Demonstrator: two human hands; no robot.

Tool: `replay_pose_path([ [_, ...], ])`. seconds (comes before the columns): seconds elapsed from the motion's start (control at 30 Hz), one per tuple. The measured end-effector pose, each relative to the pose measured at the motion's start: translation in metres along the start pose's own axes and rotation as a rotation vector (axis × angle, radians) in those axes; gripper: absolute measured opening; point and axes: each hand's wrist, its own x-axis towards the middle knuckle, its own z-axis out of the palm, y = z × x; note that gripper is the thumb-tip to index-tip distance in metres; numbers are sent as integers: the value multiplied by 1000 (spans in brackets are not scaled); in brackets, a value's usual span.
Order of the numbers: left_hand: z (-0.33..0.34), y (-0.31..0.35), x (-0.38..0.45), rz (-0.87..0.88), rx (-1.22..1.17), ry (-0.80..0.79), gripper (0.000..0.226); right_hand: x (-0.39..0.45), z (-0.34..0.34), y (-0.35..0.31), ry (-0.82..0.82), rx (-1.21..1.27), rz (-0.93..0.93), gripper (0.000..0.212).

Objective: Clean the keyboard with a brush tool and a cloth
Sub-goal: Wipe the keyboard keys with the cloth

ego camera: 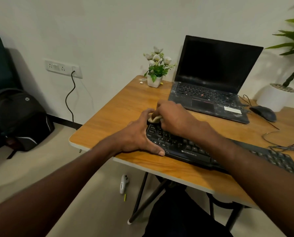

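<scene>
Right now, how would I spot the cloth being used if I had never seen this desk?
Start at the wooden table and find the black keyboard along its near edge. At the keyboard's far left corner, the right hand bunches a small beige cloth. It is the only pale, soft thing there, among dark keys.

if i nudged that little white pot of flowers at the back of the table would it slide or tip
The flower pot looks small and narrow-based, while the stems and blooms rise well above its rim, so it probably tips fairly easily if pushed high up. A low push would likely slide it, since the wooden table looks smooth. It seems light, so either would take little force.
</scene>
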Motion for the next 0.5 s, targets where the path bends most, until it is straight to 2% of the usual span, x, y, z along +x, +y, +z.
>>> replay_pose_path([
  [0.1, -1, -2, 0, -6, -1, -3, 148, -27, 10, 7, -16, -48, -44, 41],
  [0.3, 1, 2, 1, -32, 16, 11, 149, -48, -5, 32, -85, -56, 99, 38],
  [0.4, 2, 2, 1, -40, 19, 14, 148, -29, -4, 18, 61, 12, 149, 30],
  [0.5, 2, 1, 0, -47, 18, 19, 149, -17, 7, 2, 132, 154, 182, 36],
])
